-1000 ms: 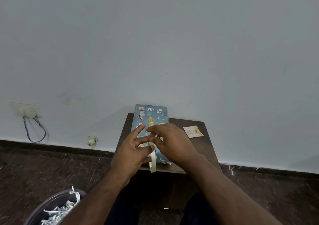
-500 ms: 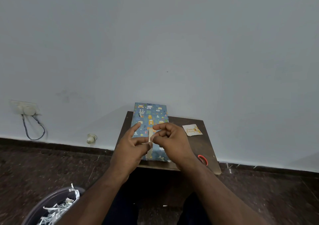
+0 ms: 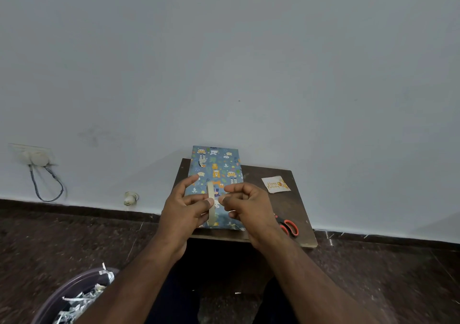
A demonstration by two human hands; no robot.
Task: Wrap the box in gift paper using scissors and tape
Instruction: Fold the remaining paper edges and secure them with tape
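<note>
The wrapped box (image 3: pixel 216 172) lies flat on the small dark counter (image 3: pixel 278 206), covered in blue gift paper with little animal prints, its far end poking past the counter's back edge toward the wall (image 3: pixel 224 62). Both hands are over the near half of the box. The left hand (image 3: pixel 185 213) holds a roll of cream tape (image 3: pixel 211 203) on edge — thumb and a finger pinch the roll, index finger stretched out over the paper. The right hand (image 3: pixel 249 206) sits just to the right of the roll with fingers curled in, thumb and fingertip meeting right at the roll's edge; it looks like it's pinching the tape end, but that spot is too small to be sure.

Scissors (image 3: pixel 288 226) with orange-red handles lie on the counter's near right corner, partly hidden behind the right wrist — apart from the box. A small "Happy Birthday" card (image 3: pixel 275 185) lies on the counter to the right of the box, not touching it.

Down on the floor at bottom left there's a purple bin (image 3: pixel 62 296) with shredded paper scraps in it, and a wall socket (image 3: pixel 34 155) with a looped cable on the left.
</note>
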